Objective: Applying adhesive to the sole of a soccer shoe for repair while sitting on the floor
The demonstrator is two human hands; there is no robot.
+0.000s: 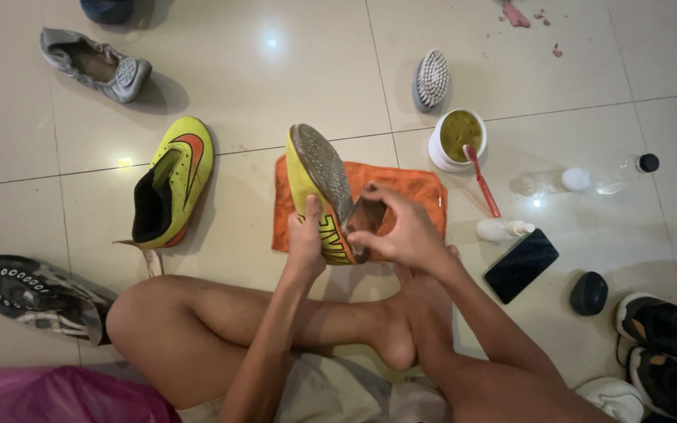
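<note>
Pale glossy floor tiles (291,86) carry the whole scene, with a person seated cross-legged on them. At the centre, a yellow shoe (319,188) is held on edge, sole turned up and to the right, so that its studded underside is exposed. It is steadied at the heel end by the left hand (305,239), whose fingers are wrapped around the upper. The right hand (405,227) is laid against the heel of the sole, fingers closed on a small dark piece (363,218); what that piece is cannot be told.

Directly beneath the shoe an orange cloth (401,188) is spread, apparently to catch dirt. Just right of the cloth, a white cup of greenish paste (458,141) is stood with a red-handled brush (481,180) leaning in it, within easy reach. Beyond the cup a scrubbing brush (431,78) is lying. Further right, a dark phone (520,265) and a clear bottle (589,178) are laid down. Left of the shoe, its matching yellow shoe (172,182) is set aside, with a grey flat shoe (97,64) beyond it.
</note>
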